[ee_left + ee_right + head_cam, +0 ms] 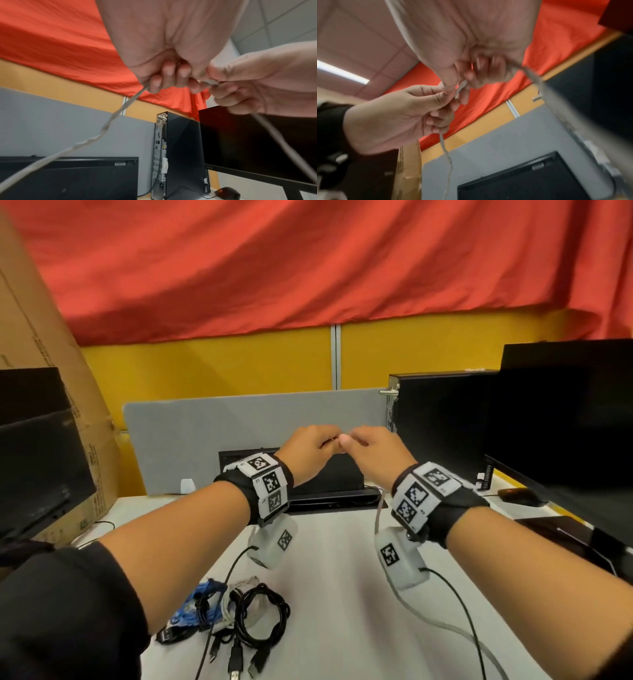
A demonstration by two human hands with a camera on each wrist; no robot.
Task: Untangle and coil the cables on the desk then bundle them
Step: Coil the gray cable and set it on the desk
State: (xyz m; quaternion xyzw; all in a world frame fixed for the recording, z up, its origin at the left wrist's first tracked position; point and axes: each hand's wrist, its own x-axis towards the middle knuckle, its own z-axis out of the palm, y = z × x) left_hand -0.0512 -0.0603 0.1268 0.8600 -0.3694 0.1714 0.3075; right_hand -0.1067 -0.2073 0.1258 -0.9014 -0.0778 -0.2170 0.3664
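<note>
Pinching one grey cable (109, 125) between them, left hand (313, 448) and right hand (375, 455) curl fingers (164, 77) tightly.

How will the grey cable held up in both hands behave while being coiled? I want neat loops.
Probably floppy: the grey cable sags from the left hand and right hand. Its kinked, twisted stretch suggests loops may spring unevenly. It looks light, since fingertips alone pinch it.
</note>
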